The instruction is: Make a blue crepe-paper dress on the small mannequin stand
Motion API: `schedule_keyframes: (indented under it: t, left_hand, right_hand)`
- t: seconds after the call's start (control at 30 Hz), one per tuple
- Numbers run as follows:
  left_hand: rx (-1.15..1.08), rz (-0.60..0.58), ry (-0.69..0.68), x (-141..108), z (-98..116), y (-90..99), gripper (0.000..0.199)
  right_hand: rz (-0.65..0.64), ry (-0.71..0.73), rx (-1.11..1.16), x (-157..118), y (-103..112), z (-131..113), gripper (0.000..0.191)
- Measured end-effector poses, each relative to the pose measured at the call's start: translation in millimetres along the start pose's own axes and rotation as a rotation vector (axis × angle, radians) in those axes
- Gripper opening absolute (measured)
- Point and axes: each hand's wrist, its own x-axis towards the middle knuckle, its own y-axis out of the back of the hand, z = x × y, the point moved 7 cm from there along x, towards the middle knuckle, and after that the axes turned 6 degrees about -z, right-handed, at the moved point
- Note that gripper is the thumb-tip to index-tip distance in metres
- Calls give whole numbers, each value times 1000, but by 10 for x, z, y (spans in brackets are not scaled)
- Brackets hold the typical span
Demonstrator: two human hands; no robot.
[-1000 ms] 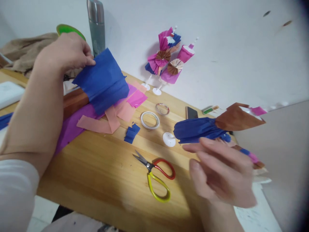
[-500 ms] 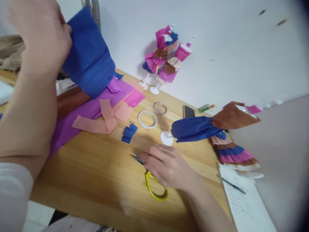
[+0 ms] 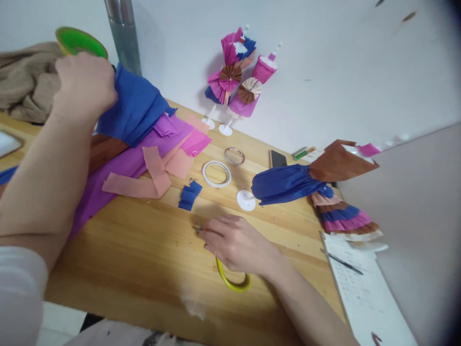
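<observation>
so the left hand is up at the back left, curled at the upper edge of a wide sheet of blue crepe paper. the fingertips are tucked out of sight, but the sheet bunches up to the fist, so i'd call that gripping. the sheet slopes down to the right from there, with a long folded length of purple paper below it and a bent strip of peach paper lying just beside that.

right hand is over the middle of the light wooden table, fingers closed around a pair of metal scissors with a yellow loop handle. can't tell if they're off the wood or resting on it.

the layout that matters imo: the scissors run diagonally, blade tips peeking out up and left, yellow loop down toward the person. so the tips face the paper side, and the blue sheet is up and left of them, well apart. right hand is on the scissors, left is on the sheet.

just past the tips there's a small crinkled scrap of blue paper, and beyond that a flat white ring of tape, neither touched by a hand.
</observation>
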Motion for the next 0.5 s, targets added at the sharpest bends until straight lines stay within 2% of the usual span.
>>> schedule_keyframes:
  t: [0.07,0.17,0.27,0.4,0.5]
  left_hand:
    - [90,-45,68,14,-24,-10,67]
    - [89,-91,-3,69,0,-29,47]
    - [51,-56,-43,59,39,19,43]
    - [34,-14,17,-28,58,98,37]
    - [50,63,-7,-76,126,174,39]
  right_hand:
    - [-18,7,5,11,-43,-4,25]
    - [-45,8,5,28,-100,-9,21]
    - [-56,-1,-1,42,-129,-8,21]
    - [-57,4,-13,45,-139,-14,19]
    - [-71,17,-29,42,-148,-16,18]
